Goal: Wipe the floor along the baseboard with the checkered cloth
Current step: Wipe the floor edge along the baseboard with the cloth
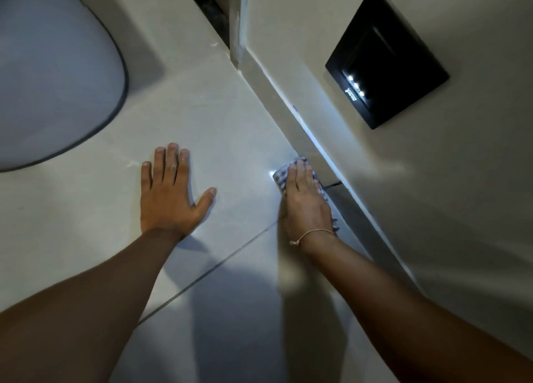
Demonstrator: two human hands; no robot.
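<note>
A blue-and-white checkered cloth (281, 176) lies flat on the pale tiled floor (225, 129), tight against the grey baseboard (291, 105) that runs diagonally from upper middle to lower right. My right hand (305, 204) presses down on the cloth with fingers together, covering most of it; only its far end and right edge show. A thin cord bracelet sits on that wrist. My left hand (170, 195) rests flat on the floor with fingers spread, about a hand's width left of the cloth, holding nothing.
A large rounded white object with a dark rim (57, 74) stands on the floor at upper left. A black wall plate with small lit dots (386, 62) is set in the wall above the baseboard. A dark gap (213, 13) opens at the wall corner.
</note>
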